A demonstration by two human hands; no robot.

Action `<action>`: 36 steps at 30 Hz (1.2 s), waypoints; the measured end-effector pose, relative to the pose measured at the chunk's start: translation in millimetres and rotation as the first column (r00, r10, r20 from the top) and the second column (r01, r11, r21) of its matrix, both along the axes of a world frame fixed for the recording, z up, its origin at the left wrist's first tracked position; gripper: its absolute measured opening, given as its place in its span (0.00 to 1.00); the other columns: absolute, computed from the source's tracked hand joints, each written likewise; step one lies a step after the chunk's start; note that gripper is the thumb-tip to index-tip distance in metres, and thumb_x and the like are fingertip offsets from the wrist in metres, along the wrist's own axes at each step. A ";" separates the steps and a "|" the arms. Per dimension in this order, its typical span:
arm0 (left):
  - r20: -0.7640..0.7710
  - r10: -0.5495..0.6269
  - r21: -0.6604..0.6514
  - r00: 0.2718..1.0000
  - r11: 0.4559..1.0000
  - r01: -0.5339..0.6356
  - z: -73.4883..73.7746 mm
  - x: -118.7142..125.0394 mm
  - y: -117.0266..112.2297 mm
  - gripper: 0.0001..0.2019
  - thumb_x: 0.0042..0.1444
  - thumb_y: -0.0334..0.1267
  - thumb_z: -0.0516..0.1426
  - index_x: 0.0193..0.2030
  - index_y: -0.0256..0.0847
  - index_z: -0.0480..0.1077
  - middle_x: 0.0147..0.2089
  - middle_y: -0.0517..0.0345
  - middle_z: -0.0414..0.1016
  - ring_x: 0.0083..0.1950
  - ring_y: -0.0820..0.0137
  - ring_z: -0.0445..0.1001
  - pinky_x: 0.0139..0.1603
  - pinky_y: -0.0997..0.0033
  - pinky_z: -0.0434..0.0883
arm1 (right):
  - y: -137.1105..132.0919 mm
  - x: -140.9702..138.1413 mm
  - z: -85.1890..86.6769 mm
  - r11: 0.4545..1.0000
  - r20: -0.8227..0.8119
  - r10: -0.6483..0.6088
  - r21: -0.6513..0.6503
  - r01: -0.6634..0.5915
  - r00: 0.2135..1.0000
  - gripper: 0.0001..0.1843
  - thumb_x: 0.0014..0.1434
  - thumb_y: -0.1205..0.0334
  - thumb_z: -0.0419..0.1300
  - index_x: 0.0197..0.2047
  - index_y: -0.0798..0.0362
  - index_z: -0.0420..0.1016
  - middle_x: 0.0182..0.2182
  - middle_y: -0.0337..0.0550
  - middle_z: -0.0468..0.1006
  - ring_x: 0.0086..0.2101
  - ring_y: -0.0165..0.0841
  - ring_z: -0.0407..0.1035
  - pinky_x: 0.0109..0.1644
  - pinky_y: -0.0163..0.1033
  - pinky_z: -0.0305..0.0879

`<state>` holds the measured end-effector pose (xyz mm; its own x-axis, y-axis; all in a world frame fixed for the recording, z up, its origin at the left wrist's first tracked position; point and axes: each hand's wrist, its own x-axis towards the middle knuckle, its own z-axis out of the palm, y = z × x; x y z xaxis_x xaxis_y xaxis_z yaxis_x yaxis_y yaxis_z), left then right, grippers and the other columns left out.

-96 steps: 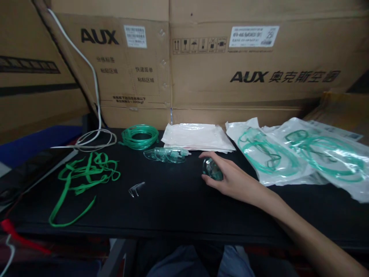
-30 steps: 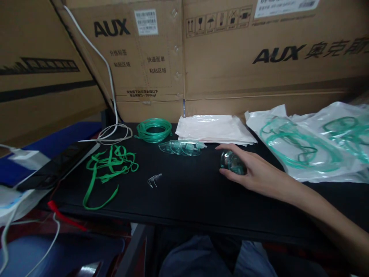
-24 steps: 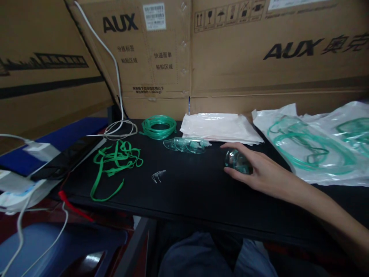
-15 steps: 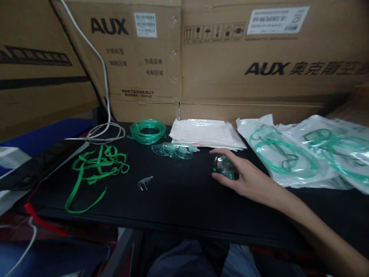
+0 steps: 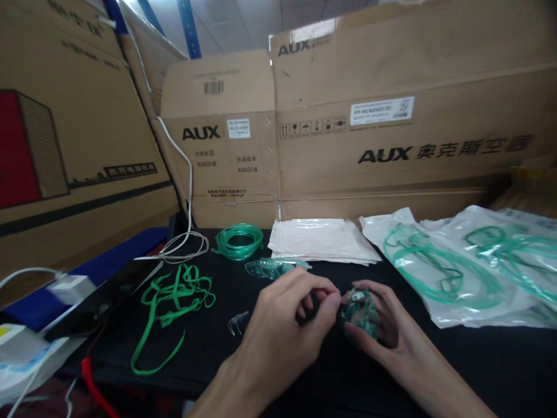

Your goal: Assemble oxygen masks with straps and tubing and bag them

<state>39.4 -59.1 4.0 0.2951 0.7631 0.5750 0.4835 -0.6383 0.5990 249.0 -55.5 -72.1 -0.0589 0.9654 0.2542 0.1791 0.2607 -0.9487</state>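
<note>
My right hand cups a clear green plastic mask piece just above the black table. My left hand has come in beside it, fingers curled and pinched together, fingertips touching the piece's left edge. What the left fingers pinch, if anything, I cannot make out. More clear green mask pieces lie just behind my hands. A small clear clip rests on the table left of my left hand.
Tangled green straps lie at the left, a coil of green tubing at the back. A stack of white bags and bagged tubing sets sit at the right. Cardboard boxes wall the back. A white cable trails down.
My left hand has come into view and met the piece held by my right hand. My right hand has lifted the piece nearer to me. The camera has tilted up.
</note>
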 end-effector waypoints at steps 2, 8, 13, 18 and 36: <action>-0.012 -0.047 -0.116 0.999 0.992 0.046 -7.7 13.7 15.6 0.09 0.63 0.37 0.61 0.49 0.42 0.76 0.41 0.59 0.76 0.32 0.75 0.72 0.31 0.76 0.71 | 3.0 0.1 -3.1 0.999 -0.015 0.034 -0.005 -0.035 0.999 0.29 0.58 0.50 0.69 0.58 0.49 0.66 0.53 0.54 0.80 0.51 0.43 0.78 0.53 0.43 0.78; -0.016 -0.148 -0.243 0.989 0.960 0.139 -25.7 31.7 38.1 0.14 0.60 0.30 0.61 0.52 0.44 0.77 0.44 0.59 0.75 0.36 0.73 0.72 0.34 0.77 0.70 | -1.2 2.5 0.3 0.995 0.148 0.057 0.073 -0.068 0.987 0.26 0.61 0.61 0.61 0.63 0.52 0.74 0.59 0.52 0.78 0.60 0.46 0.70 0.63 0.51 0.69; 0.066 -0.101 -0.199 0.993 0.973 0.112 -26.6 24.7 30.0 0.10 0.62 0.27 0.60 0.47 0.43 0.77 0.44 0.61 0.76 0.38 0.74 0.73 0.38 0.78 0.71 | -9.3 2.1 13.0 0.997 0.173 0.070 0.028 -0.076 0.982 0.33 0.61 0.56 0.63 0.68 0.50 0.69 0.61 0.51 0.76 0.60 0.47 0.70 0.66 0.55 0.64; 0.132 -0.128 0.008 0.983 0.992 0.128 -32.3 20.2 24.5 0.10 0.61 0.21 0.59 0.40 0.40 0.76 0.42 0.59 0.76 0.43 0.73 0.75 0.46 0.76 0.71 | -12.1 2.6 25.3 0.992 0.207 0.104 -0.093 -0.086 0.973 0.32 0.63 0.43 0.61 0.66 0.48 0.73 0.60 0.50 0.77 0.57 0.47 0.72 0.62 0.52 0.69; 0.277 -0.100 -0.510 0.956 0.828 0.234 -25.9 21.4 20.9 0.14 0.65 0.45 0.57 0.37 0.37 0.79 0.33 0.59 0.78 0.37 0.70 0.74 0.39 0.74 0.69 | 0.3 3.2 11.2 0.949 0.175 -0.226 0.261 0.176 0.958 0.19 0.54 0.46 0.71 0.44 0.48 0.82 0.43 0.47 0.81 0.35 0.39 0.74 0.37 0.40 0.73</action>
